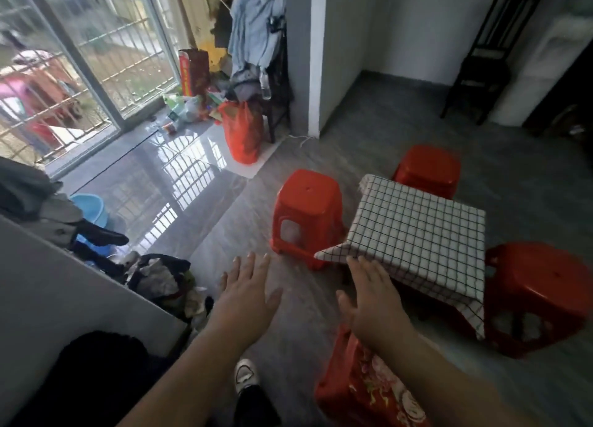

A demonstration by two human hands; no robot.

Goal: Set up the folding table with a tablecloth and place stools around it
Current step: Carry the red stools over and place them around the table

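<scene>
A small low table stands at the right of the floor under a white tablecloth (pixel 417 234) with a dark grid pattern. Red plastic stools stand around it: one at its left (pixel 308 208), one behind it (pixel 428 168), one at its right (pixel 539 292). A fourth red stool with a flower print (pixel 369 391) stands nearest me, partly under my right arm. My left hand (pixel 248 293) hovers open above the bare floor. My right hand (pixel 370 298) is open too, its fingertips at the cloth's near left corner.
A grey counter (pixel 64 298) with piled clothes stands at the left, a blue basin (pixel 90 208) behind it. A red bag (pixel 242 134) and clutter lie by the window. A dark wooden chair (pixel 484 57) stands at the back right. My shoe (pixel 245 373) shows below.
</scene>
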